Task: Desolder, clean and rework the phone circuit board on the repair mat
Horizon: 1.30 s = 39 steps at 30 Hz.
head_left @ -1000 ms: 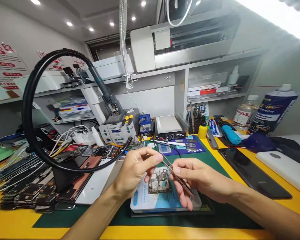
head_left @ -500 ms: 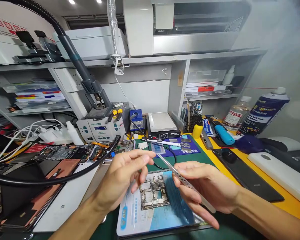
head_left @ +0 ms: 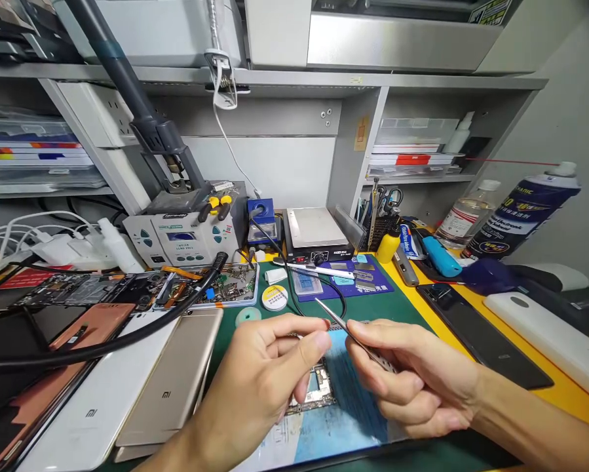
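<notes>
Head view: the right grip [head_left: 417,377] is closed around metal tweezers [head_left: 336,318], their tips just beyond the left grip [head_left: 269,377], whose thumb and forefinger come close together; I cannot tell whether they pinch anything. Below, a partly hidden circuit board [head_left: 323,392] lies on a blue-and-white box [head_left: 343,426].
</notes>
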Each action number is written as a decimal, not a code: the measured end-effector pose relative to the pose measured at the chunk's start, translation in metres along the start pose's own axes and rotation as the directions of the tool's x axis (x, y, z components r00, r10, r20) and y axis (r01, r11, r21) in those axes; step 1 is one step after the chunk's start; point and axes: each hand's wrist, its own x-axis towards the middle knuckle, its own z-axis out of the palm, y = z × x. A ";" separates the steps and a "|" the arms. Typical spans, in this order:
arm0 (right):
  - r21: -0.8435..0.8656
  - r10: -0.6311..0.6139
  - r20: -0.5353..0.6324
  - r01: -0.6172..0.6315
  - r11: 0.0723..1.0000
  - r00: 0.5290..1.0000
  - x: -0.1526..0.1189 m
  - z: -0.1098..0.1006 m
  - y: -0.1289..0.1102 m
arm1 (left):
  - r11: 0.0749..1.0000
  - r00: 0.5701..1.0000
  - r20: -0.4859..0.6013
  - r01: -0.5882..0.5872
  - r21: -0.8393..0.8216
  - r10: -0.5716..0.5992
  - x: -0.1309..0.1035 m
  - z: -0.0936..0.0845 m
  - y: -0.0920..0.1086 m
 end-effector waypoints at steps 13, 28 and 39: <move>0.140 0.017 0.310 -0.063 0.988 0.951 0.004 -0.020 0.010 | 0.980 0.980 -0.042 -0.194 0.047 0.196 -0.001 0.007 0.009; 0.000 -0.020 0.055 0.020 1.000 0.998 0.001 -0.006 0.008 | 0.962 0.960 -0.054 -0.274 0.016 0.275 -0.004 0.010 0.008; 0.007 -0.032 0.195 0.031 0.999 0.980 0.004 -0.014 0.011 | 0.959 0.960 -0.053 -0.278 -0.056 0.275 -0.004 0.007 0.005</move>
